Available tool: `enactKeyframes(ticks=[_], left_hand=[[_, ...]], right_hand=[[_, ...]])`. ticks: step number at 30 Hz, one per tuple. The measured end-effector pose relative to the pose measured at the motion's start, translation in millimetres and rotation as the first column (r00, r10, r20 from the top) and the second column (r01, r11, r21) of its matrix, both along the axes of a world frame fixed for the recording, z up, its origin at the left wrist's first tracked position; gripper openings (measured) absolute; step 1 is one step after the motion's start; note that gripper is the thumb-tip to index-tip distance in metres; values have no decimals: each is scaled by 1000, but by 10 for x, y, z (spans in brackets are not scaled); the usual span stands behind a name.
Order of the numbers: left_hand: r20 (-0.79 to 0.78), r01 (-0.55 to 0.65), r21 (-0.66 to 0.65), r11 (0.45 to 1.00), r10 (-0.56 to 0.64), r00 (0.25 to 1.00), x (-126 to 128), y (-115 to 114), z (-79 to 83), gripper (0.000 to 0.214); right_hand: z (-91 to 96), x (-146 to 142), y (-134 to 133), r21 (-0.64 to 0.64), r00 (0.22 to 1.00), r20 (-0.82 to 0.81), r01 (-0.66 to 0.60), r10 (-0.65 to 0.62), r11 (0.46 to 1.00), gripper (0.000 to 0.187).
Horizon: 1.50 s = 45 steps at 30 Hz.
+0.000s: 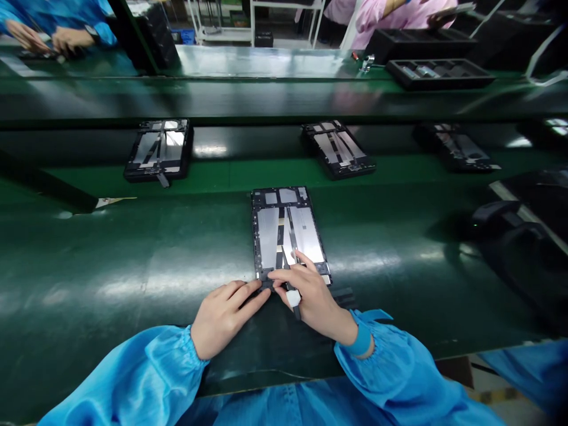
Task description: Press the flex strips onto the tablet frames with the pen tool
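Observation:
An opened tablet (290,234) lies on the green bench before me, its silver battery plates and dark flex strips uncovered. The fingertips of my left hand (228,313) close on its lower left corner; whatever is between thumb and forefinger there is hidden. My right hand (310,293) grips dark tweezers (296,310) with a white wrap around them. Their slim tips point up over the lower middle of the tablet, near the central flex strip. I cannot tell whether the tips touch it. A blue band circles my right wrist.
Beyond the bench edge, several opened tablets, including one at the left (160,151) and one in the middle (339,148), lie on a conveyor belt (248,171). A black tray (439,74) stands at the far right. Dark equipment (519,236) sits at right. Two people work opposite.

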State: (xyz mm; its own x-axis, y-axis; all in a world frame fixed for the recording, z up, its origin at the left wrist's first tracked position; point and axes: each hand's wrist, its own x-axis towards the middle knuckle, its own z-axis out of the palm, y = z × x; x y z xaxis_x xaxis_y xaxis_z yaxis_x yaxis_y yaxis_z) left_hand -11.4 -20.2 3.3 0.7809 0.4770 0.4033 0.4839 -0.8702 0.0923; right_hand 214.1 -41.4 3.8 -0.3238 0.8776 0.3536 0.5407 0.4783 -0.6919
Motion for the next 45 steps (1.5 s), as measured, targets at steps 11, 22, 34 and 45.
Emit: enactKeyframes(ticks=[11,22,34,45], left_hand=[[-71,16,87,996,-9,997,23,32,-24,35],[-52,-59,-52,997,56,997,87,-77,-119,34],[-34,-62,-63,996,60,998,95,-73,-86,35],[-28,-62,-56,997,60,998,102,-75,-80,34]], right_hand=[[-3,13,18,-22,999,-45,13,-14,1000,32],[34,166,-267,-428,932,-295,67,-209,901,24],[81,76,-174,-190,933,-261,202,-248,961,10],[61,177,-186,-184,948,-199,213,-249,959,9]])
